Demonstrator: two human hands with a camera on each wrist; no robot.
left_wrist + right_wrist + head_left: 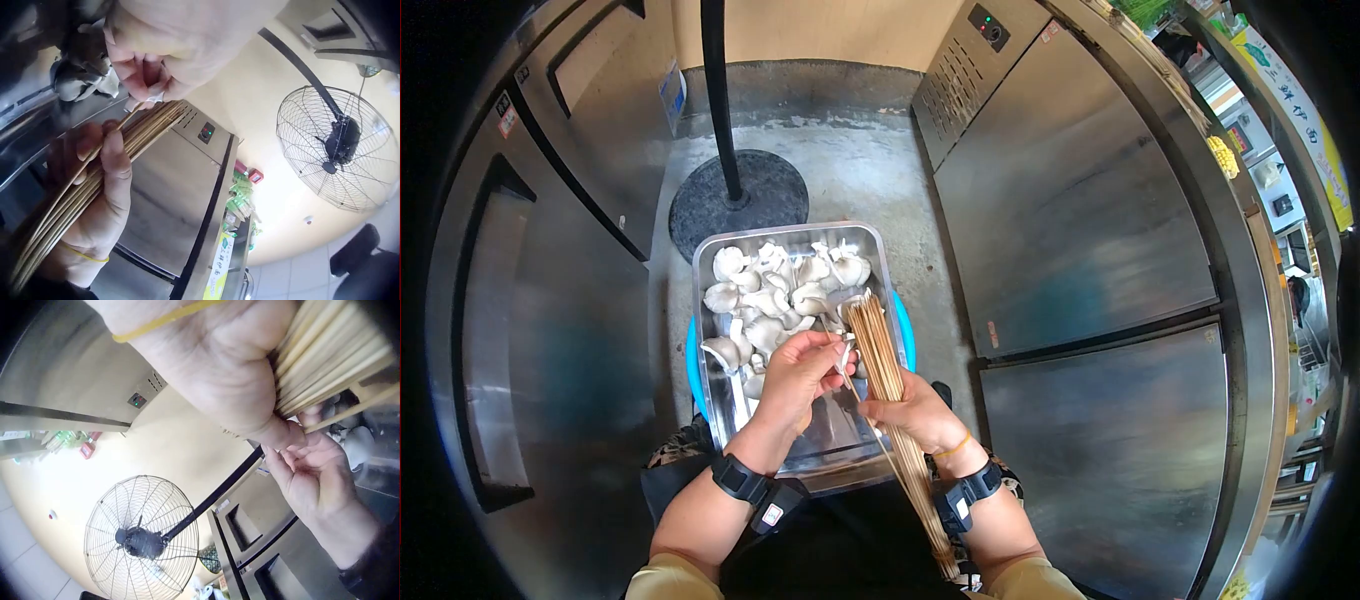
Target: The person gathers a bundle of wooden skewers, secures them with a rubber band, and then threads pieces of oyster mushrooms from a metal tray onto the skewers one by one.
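Two hands are working above a deep rectangular tray [840, 425]. The left hand [800, 375] is keeping its thumb and fingers nearly closed, pinching a small white piece [846, 356] at the tip of a single skewer [356, 407], inward from the tray's right edge. The right hand [920, 415] is curling round a thick bundle of skewers [876, 345], with the thumb and a finger steadying that single skewer alongside; from here I'm not able to tell how tightly its other fingers are folding.

I'm counting one bundle, one skewer standing apart from it, one tray and one white piece. Well over a dozen pale mushrooms [768, 302] are lying heaped from the tray's far edge down past its middle, overlapping too much for an exact count, while the floor toward the near edge is showing bare. The bundle is slanting over the tray's right half and reaching out past the near edge, and together with both hands it is blocking part of the heap from view.

A blue tub [907, 335] is peeking out beyond the left and right edges. Just past the far left corner a round black base [705, 200] is standing, its pole [717, 100] carrying a caged fan [147, 540]. Steel cabinets [1080, 200] are flanking both sides, and a yellow band [953, 446] is circling the right wrist.
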